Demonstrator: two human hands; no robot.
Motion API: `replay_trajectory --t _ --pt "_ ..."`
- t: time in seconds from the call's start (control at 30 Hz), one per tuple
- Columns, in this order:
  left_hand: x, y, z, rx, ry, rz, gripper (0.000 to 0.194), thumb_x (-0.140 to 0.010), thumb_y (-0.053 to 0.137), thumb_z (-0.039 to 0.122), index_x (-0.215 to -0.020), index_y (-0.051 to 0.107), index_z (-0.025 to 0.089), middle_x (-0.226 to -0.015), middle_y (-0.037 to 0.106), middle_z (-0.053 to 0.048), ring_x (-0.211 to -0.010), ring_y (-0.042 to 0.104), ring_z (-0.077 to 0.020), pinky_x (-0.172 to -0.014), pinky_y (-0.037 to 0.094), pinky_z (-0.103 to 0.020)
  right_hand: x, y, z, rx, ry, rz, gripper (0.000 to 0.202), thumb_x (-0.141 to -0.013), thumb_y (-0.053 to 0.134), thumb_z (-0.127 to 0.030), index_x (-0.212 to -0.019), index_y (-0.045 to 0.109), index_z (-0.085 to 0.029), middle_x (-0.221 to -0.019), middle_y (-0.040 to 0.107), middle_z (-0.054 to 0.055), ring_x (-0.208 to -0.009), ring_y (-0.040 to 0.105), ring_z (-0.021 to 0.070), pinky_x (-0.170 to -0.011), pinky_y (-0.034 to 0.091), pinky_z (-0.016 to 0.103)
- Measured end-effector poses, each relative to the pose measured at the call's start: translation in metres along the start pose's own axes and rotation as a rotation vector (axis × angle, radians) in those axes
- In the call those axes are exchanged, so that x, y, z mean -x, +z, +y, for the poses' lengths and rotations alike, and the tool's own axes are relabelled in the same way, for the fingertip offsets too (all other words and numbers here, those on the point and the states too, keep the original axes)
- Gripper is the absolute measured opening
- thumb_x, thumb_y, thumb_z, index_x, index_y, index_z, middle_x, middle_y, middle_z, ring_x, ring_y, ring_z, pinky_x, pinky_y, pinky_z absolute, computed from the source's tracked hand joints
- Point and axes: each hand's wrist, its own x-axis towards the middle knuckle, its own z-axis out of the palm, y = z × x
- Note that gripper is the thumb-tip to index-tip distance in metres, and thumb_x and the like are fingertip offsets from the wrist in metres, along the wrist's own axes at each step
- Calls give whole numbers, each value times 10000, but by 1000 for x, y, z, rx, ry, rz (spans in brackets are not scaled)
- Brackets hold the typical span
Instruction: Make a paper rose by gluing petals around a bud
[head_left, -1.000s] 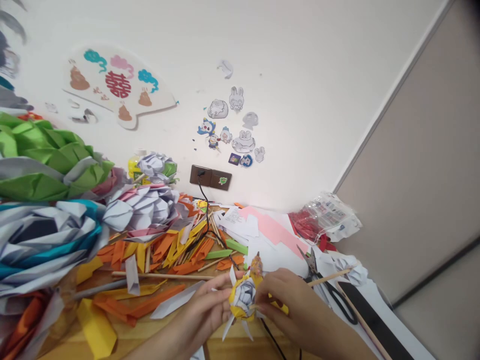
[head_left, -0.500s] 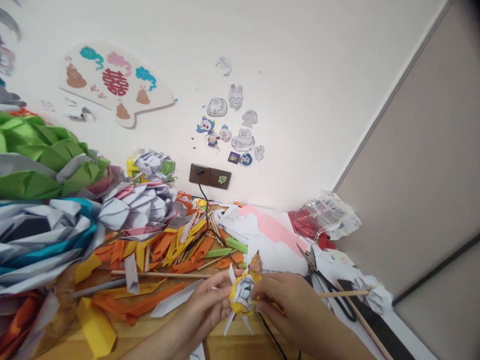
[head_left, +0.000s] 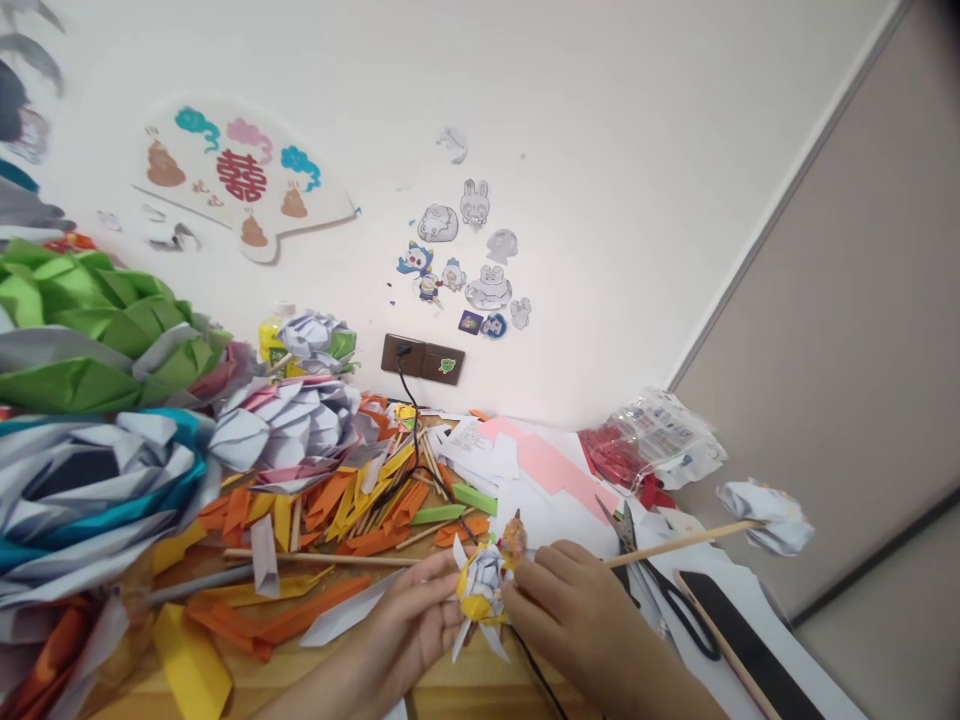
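Low in the middle, my left hand [head_left: 420,605] is closed around the left side of a small white and yellow folded-paper flower [head_left: 480,590] with white petals sticking out. My right hand [head_left: 574,610] is closed with its fingertips against the flower's right side. A thin wooden stick [head_left: 686,541] runs out from behind that hand to a white paper flower [head_left: 769,517] on its far end. What my right fingertips pinch is hidden. Just behind the held flower stands an orange-brown pointed thing [head_left: 514,537], its kind unclear.
Orange and yellow folded strips [head_left: 390,515] and sticks cover the table's left and middle. Large paper flowers [head_left: 97,325] pile up at left. Open scissors [head_left: 660,585] lie at right near a black flat object [head_left: 739,635]. Plugged into the wall socket [head_left: 422,359] is a black cord [head_left: 411,400].
The stick with the white flower has swung upward at its right end. The flower in my left hand has turned, and my right hand has tilted. The view has shifted slightly.
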Motion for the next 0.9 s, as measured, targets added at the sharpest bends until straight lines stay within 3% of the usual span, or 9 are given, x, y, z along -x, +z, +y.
replay_trajectory --t 0.13,0.37,0.9 --pt "0 -1 0 0 43 10 186 -758 630 105 -936 661 150 -807 692 -66 -702 640 -128 -678 468 -224 2 2 2 -76 29 35 288 -951 326 -150 -764 545 -167 -634 573 10 -568 439 142 -529 308 274" --pt "4 -3 -2 -59 83 1 304 -761 646 137 -1059 618 188 -933 683 -62 -892 622 -159 -816 425 -244 8 5 3 -324 301 31 181 -917 376 -152 -887 553 -174 -739 617 39 -676 513 160 -597 365 271" --pt "0 -12 -8 -244 166 73 373 -680 741 292 -1035 638 238 -1078 666 -68 -1034 592 -244 -909 409 -331 8 8 -3 -205 370 -200 138 -818 485 -93 -838 570 -200 -711 644 1 -642 573 156 -557 347 253"
